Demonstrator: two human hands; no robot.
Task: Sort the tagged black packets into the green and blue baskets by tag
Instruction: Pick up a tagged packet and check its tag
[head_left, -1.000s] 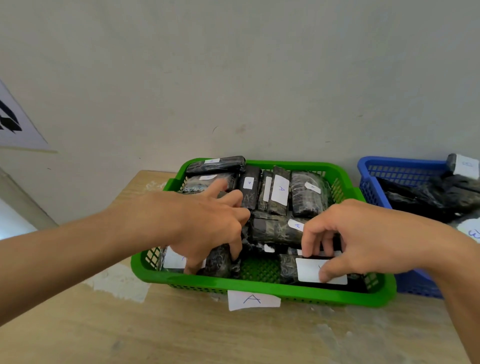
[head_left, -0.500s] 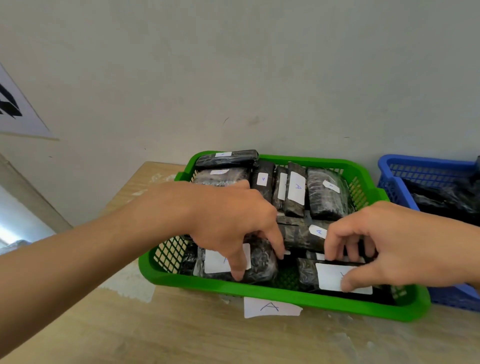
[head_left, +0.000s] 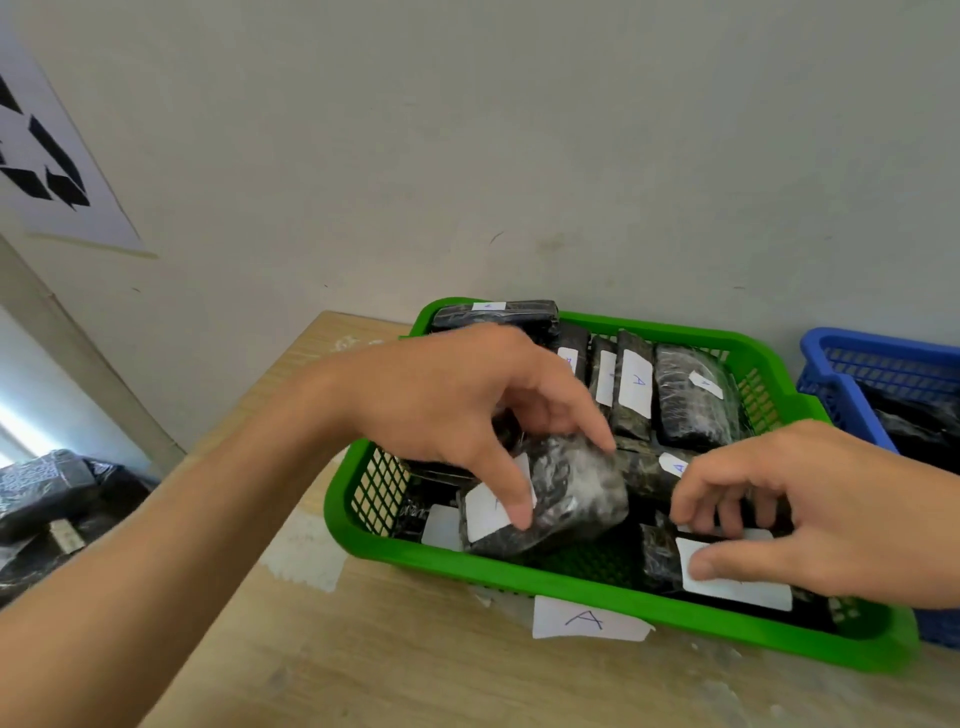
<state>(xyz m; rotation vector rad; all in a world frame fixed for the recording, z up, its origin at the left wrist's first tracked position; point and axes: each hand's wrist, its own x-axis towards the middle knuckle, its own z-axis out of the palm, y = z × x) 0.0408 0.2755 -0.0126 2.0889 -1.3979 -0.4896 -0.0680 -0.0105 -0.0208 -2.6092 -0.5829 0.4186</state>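
Observation:
The green basket (head_left: 587, 582) sits on the wooden table with a paper tag marked A on its front, and holds several black packets with white tags. My left hand (head_left: 467, 405) grips a black packet (head_left: 566, 499) at the basket's front left, thumb on its white tag and fingers over its top. My right hand (head_left: 810, 509) pinches another black packet (head_left: 660, 561) at the front right, thumb pressing its large white tag. The blue basket (head_left: 841, 384) stands to the right, with black packets inside.
A wall rises close behind both baskets. The wooden table (head_left: 363, 665) has bare surface in front of and left of the green basket. More black packets (head_left: 47, 493) lie lower down past the table's left edge. A printed sheet hangs on the wall at upper left.
My left hand has closed round the front-left packet and tilted it up and rightward. My right hand stays on the front-right packet. The view has shifted left.

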